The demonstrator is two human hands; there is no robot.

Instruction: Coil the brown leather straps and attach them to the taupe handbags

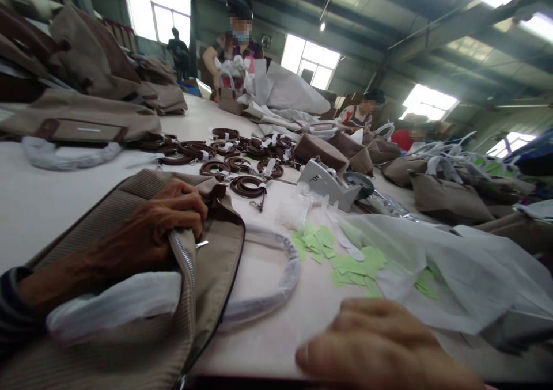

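Observation:
A taupe bag [142,344] with an unzipped opening lies at the lower left, its wrapped handle [287,263] resting on the table to the right. My left hand [159,228] has its fingers curled round the fabric at the bag's zipped edge. Another white-wrapped handle [116,306] lies across the bag below my left wrist. Over the table's front edge, at the bottom right, my right hand [380,344] is blurred and away from the bag. Whether its fingers hold anything cannot be made out. Green paper slips [358,266] lie beyond it.
Coiled brown straps [248,187] lie mid-table. Behind the slips stands a grey tape dispenser [328,182]. White sheeting [453,269] covers the right side. Bags [95,113] are piled at the left, with more [449,194] at the right. A masked person [237,44] stands across the table.

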